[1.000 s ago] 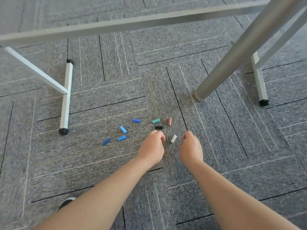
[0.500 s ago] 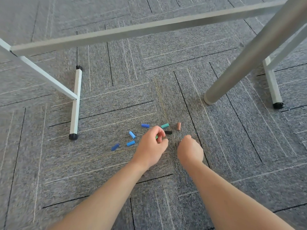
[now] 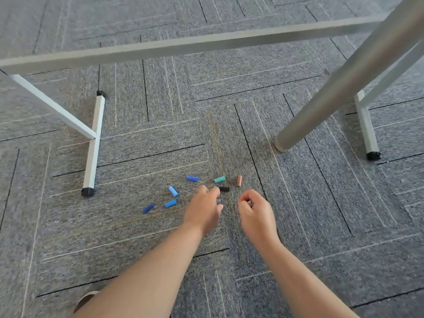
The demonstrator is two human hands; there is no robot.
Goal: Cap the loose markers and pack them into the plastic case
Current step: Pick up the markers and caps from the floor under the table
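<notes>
Seven short plastic marker caps (image 3: 192,179) loose on grey carpet (image 3: 137,226).
Black cylindrical cap (image 3: 224,189) lies crosswise just beyond left hand (image 3: 203,210), which pinches small grey cap (image 3: 218,201); right hand (image 3: 254,210) curled, contents unclear.

Left hand (image 3: 203,211), right hand (image 3: 256,215) side by side, fingers (image 3: 213,192) curled (round grey cap (image 3: 218,201), pale cap (image 3: 249,203)).

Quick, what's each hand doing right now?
Left hand: pinching a small grey cap.
Right hand: fingers curled round a pale cap, mostly hidden.
</notes>
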